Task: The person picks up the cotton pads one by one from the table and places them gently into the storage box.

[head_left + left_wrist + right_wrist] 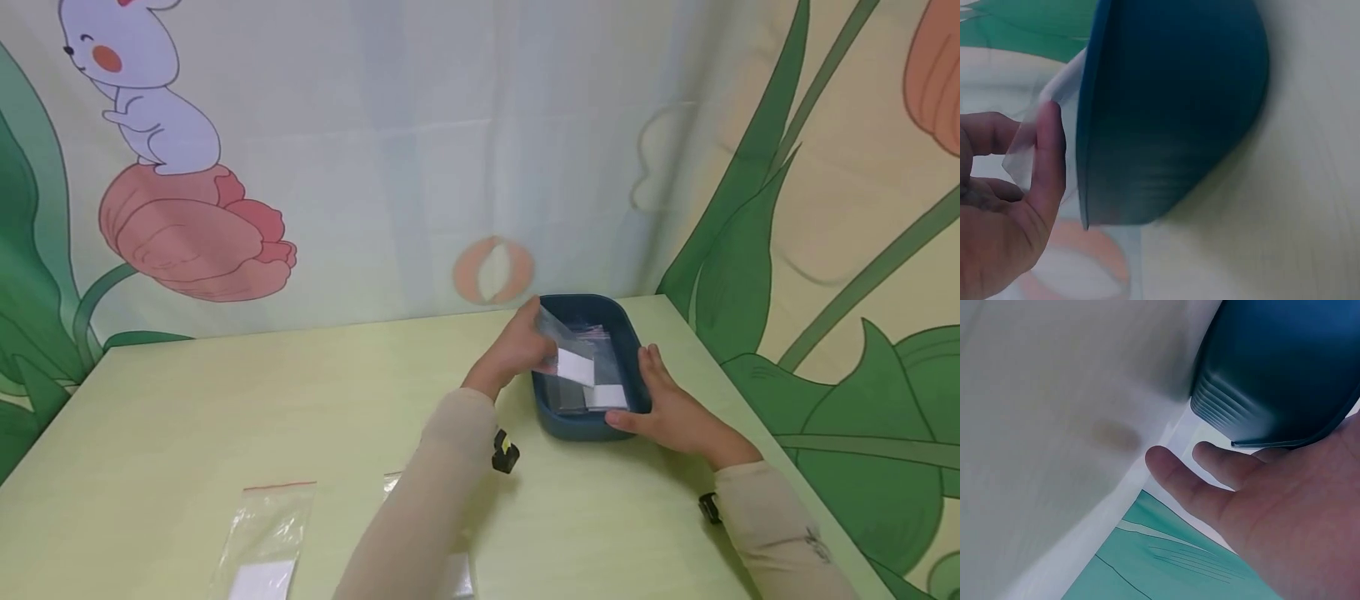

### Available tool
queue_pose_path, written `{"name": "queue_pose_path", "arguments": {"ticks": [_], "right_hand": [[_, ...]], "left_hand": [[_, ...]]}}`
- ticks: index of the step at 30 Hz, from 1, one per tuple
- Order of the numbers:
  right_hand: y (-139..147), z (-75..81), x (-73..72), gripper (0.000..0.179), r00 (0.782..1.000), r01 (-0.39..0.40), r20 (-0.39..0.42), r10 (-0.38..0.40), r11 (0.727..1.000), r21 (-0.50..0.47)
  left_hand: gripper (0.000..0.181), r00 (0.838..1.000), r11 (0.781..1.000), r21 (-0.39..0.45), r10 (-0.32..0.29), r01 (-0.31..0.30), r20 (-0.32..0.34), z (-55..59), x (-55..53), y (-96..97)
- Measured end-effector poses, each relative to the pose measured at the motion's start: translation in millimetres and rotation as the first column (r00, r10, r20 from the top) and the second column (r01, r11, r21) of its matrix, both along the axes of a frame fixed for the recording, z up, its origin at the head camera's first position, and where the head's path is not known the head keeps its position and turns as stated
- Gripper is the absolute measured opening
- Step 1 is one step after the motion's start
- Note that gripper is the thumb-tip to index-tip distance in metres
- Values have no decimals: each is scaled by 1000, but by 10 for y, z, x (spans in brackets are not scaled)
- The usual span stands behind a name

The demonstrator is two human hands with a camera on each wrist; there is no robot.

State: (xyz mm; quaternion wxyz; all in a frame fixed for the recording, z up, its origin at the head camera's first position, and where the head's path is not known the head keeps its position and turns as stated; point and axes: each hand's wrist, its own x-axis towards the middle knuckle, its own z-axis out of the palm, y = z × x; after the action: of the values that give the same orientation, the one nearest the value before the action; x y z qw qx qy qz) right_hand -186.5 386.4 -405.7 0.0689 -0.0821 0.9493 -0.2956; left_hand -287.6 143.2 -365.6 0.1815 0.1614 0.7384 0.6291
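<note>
In the head view my left hand (517, 346) pinches a clear zip bag with a white card in it (574, 367) over the dark blue bin (585, 429). The left wrist view shows the bag's clear plastic (1020, 156) between thumb and fingers, beside the bin's rim. Other clear bags with white pieces (604, 397) lie inside the bin. My right hand (667, 408) rests against the bin's right side, its thumb at the near rim. Its fingers (1188, 484) are extended and spread in the right wrist view.
A clear zip bag with a white card (262, 542) lies at the table's near left. Another bag (461, 575) is partly hidden under my left forearm. The bin stands near the back right of the pale table (180, 425), close to a printed curtain (420, 192).
</note>
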Motion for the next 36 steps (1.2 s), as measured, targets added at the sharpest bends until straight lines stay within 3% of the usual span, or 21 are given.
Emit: {"name": "queue_pose_path", "arguments": {"ticks": [2, 8, 11, 13, 15, 19, 23, 29, 36], "right_hand": [[1, -5, -2, 123, 1000, -2, 3, 2, 1000, -3], [-4, -4, -9, 122, 1000, -9, 9, 9, 1000, -7], [-14, -4, -18, 121, 1000, -16, 2, 16, 1000, -9], [-34, -7, -28, 120, 1000, -24, -2, 24, 1000, -17], [-57, -14, -35, 120, 1000, -30, -5, 30, 999, -20], [-87, -4, -30, 121, 1000, -29, -1, 28, 999, -22], [-91, 12, -40, 121, 1000, -24, 3, 24, 1000, -18], [-62, -4, -56, 121, 1000, -17, 2, 17, 1000, -11], [-52, 4, -39, 120, 1000, -17, 8, 17, 1000, -7]], "left_hand": [[92, 1000, 1000, -16, 3, -3, -1, 1, 28, 97], [90, 995, 997, -62, 28, -34, -93, -56, 81, 347], [88, 993, 983, -181, 15, -37, -121, -135, 80, 428], [85, 989, 948, -318, -13, -34, -144, -174, 76, 457], [82, 988, 890, -456, -45, -28, -148, -189, 79, 477], [78, 992, 805, -593, -77, 3, -100, -131, 123, 501], [77, 989, 751, -660, -96, -5, -116, -84, 161, 509], [79, 969, 678, -732, -131, -67, -210, -95, 190, 549], [78, 952, 595, -798, -180, -96, -249, -74, 277, 579]]}}
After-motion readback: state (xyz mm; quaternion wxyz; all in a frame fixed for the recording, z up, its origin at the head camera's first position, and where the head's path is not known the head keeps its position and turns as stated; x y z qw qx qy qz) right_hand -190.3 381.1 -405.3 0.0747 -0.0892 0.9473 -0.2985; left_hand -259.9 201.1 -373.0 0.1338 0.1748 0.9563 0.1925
